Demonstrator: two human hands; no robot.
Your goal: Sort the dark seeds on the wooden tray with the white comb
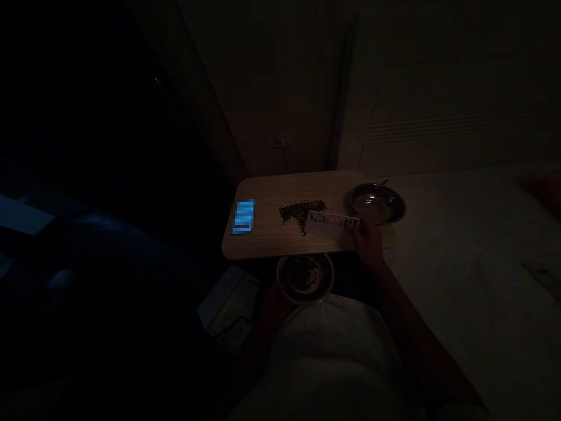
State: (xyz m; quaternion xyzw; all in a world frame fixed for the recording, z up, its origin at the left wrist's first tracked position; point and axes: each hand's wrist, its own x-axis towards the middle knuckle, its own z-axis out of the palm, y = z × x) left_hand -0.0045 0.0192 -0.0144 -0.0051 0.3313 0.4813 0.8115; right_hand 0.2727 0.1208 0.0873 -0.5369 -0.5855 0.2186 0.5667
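Note:
The room is very dark. My right hand [368, 241] grips one end of a flat white card-like strip [329, 224] that rests on the small wooden table [263, 242], beside a pile of dark small bits [301, 211]. My left hand [275, 297] holds a round metal bowl [305, 277] just below the table's near edge; the bowl has dark bits inside. The left hand's fingers are barely visible in the gloom.
A second metal bowl [377, 203] sits at the table's right end. A lit phone [243, 216] lies on the table's left part. A pale bed surface [473, 245] spreads to the right. White packaging [230, 307] lies on the floor below left.

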